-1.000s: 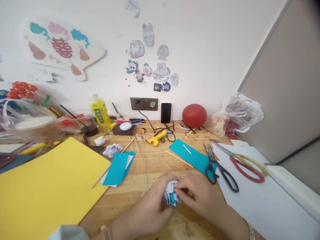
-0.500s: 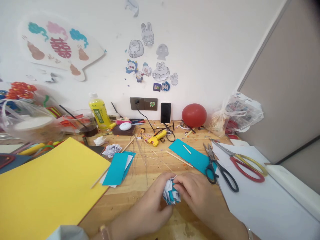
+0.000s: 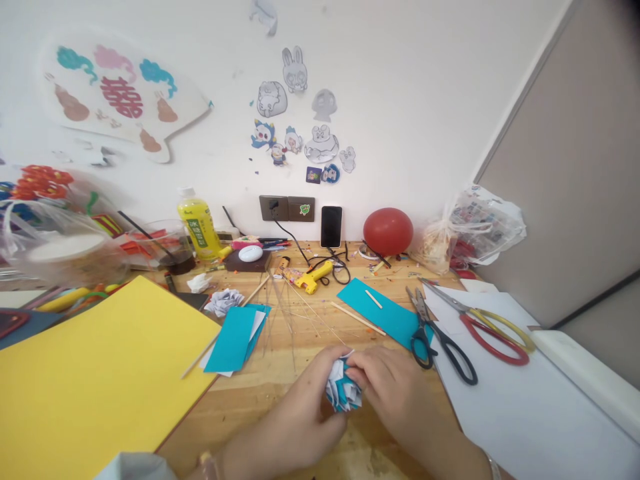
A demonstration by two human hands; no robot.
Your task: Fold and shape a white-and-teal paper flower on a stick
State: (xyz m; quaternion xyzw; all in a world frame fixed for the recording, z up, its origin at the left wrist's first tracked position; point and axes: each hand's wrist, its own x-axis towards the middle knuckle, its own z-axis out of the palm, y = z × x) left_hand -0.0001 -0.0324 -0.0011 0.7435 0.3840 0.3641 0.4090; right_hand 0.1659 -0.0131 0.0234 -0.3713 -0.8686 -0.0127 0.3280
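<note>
A crumpled, layered flower of blue and white paper (image 3: 343, 387) is between my two hands, low in the middle of the view. My left hand (image 3: 307, 407) is curled around its left side, thumb below and fingers above. From the right, my right hand (image 3: 387, 383) pinches the flower's upper right edge between thumb and forefinger. Folded blue and white paper pieces (image 3: 235, 340) lie to the left of my hands. Behind them on the right is a blue paper strip (image 3: 377, 310) with a short stick on it.
Black scissors (image 3: 435, 333) and red-and-yellow scissors (image 3: 493, 327) lie right. A yellow sheet (image 3: 105, 367) covers the left. Further back are a yellow glue gun (image 3: 313, 277), thin sticks, a phone (image 3: 331, 227), a red balloon (image 3: 388, 231) and a bottle (image 3: 200, 223).
My right hand and wrist have shifted very slightly left. Both hands keep their hold on the paper flower, whose visible petals look slightly different.
</note>
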